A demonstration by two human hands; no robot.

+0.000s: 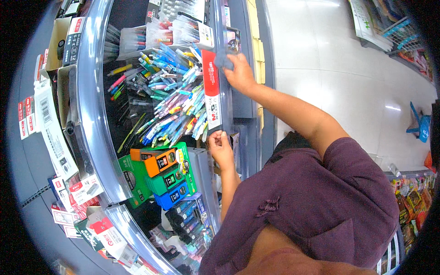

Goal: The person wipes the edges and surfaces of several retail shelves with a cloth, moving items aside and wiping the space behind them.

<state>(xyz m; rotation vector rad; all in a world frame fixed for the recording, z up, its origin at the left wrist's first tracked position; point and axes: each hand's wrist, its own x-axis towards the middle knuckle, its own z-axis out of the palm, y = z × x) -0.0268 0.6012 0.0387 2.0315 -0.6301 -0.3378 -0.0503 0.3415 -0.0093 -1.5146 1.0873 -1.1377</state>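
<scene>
My right hand (240,73) holds a crumpled grey-blue cloth (223,62) against the clear shelf-edge strip, beside the upper end of a red and white M&G front panel (210,80). At the panel's lower end, my left hand (221,149) has its thumb and fingers pinched on the dark corner; the exact grip is partly hidden. Behind the panel lies a dense, jumbled pile of pens (178,99), mostly blue, white and pink. Next to the left hand are orange pencil-lead boxes (161,162), with green boxes (171,179) and blue boxes (174,196) beside them.
Clear-wrapped pens (137,41) stand in a divided holder above the pile. A curved clear shelf edge (92,86) separates opened cartons (51,120) on the left. Pale aisle floor (309,68) lies right, with a blue stool (421,125) and packaged goods (412,209) farther off.
</scene>
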